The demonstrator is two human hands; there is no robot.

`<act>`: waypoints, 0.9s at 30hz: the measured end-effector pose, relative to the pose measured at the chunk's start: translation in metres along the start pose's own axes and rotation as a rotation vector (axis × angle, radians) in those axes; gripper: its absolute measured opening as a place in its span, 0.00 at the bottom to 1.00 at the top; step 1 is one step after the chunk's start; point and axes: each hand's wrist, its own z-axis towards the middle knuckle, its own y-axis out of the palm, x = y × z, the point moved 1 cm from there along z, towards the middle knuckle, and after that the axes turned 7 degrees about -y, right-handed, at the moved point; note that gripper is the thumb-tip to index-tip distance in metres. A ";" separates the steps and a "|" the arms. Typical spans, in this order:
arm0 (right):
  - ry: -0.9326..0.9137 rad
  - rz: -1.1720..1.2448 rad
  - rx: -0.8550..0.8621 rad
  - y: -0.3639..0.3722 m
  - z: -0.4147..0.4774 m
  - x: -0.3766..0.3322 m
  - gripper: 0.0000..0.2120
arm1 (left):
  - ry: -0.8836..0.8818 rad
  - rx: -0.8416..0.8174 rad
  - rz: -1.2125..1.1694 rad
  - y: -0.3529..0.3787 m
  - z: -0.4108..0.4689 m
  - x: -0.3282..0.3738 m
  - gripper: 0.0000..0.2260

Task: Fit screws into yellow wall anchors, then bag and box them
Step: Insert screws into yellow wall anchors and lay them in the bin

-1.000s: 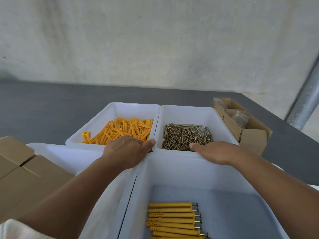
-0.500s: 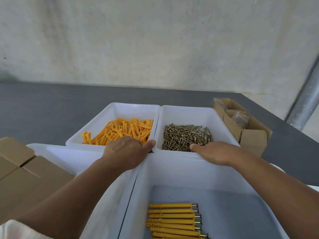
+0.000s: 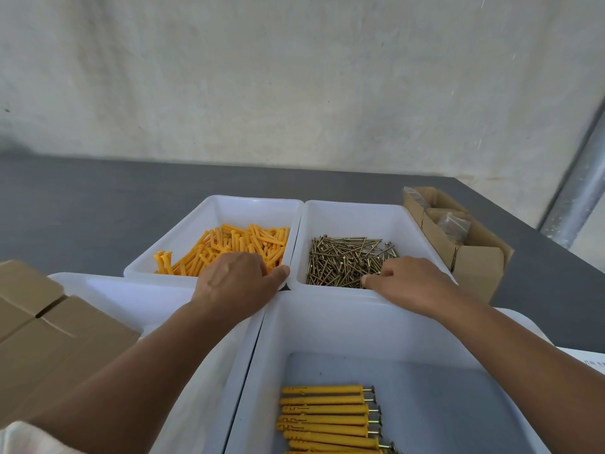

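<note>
From my remote seat the dark table [image 3: 98,204] carries everything, and I take the white screw bin [image 3: 360,213] as my landmark. Nearer to me than the screw bin, its far rim touching it, is a big white bin [image 3: 327,309], cut off by the bottom edge. Left of that one is a second large bin [image 3: 131,290], mostly covered by my left forearm and by closed cardboard boxes [image 3: 49,339] well to the near left of the screw bin. Just to the right of the screw bin is an open carton [image 3: 474,267] with clear bags [image 3: 453,224] inside; I cannot make out what is in them. Touching the screw bin's left wall is the anchor bin [image 3: 229,204], heaped with loose yellow anchors [image 3: 235,240]. The hands are apart, one per bin. My left hand [image 3: 235,283] reaches over the anchor bin's near rim, thumb on the corner beside the screw bin; its fingertips are hidden behind the back of the hand, so I cannot tell if it holds an anchor. My right hand [image 3: 409,280] lies over the screw bin's near rim, fingers curled down with thumb at the near edge of the screws [image 3: 343,257]; whether one is pinched I cannot tell. Fitted anchors [image 3: 324,417] lie in a row in the big bin, well on the near side of the screw bin, apart from both hands, the lowest ones cut off.
</note>
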 end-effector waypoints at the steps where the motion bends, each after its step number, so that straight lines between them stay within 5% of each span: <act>1: -0.002 0.022 0.017 -0.001 -0.001 -0.001 0.20 | -0.004 0.007 -0.031 -0.001 -0.001 0.001 0.22; 7: -0.022 0.073 0.058 -0.006 -0.006 -0.003 0.03 | -0.056 0.015 -0.145 -0.007 -0.001 0.005 0.15; 21: -0.099 0.166 0.159 -0.008 -0.007 -0.002 0.06 | 0.014 0.349 -0.441 -0.027 -0.004 0.011 0.08; 27: -0.060 0.403 0.328 -0.015 -0.004 -0.004 0.09 | -0.187 0.193 -0.950 -0.033 -0.004 0.011 0.06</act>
